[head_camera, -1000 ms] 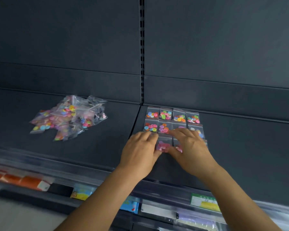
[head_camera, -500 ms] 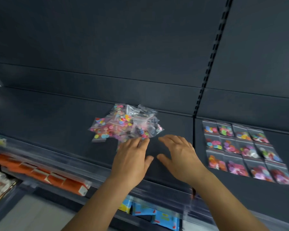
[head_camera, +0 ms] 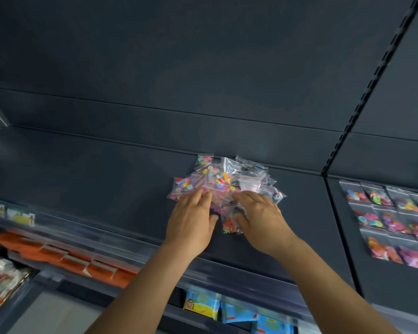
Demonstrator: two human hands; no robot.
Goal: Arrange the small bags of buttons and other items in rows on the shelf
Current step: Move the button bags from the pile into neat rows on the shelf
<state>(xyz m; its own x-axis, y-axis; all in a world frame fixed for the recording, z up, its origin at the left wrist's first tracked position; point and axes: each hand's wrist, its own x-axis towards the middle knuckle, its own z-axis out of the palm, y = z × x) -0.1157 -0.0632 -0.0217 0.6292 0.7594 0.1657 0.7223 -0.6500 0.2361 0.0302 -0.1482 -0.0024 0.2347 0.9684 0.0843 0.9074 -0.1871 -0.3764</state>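
Starting at the far left, orange packets lie on the lower shelf, below the dark shelf that carries the task. Near its middle sits the pile of loose button bags, and both hands, which a second ago were pressing bags into the rows, are now at this pile. The left hand lies flat on the pile's near left edge with fingers straight, gripping nothing. The right hand covers the near right part, fingers bent down among the bags; whether it has pinched one I cannot tell. Further right, past the upright post, the rows of laid-out bags run off the right edge, three rows deep. So the last placement looks finished and the next bag is probably being picked; much of the pile remains to be laid out.
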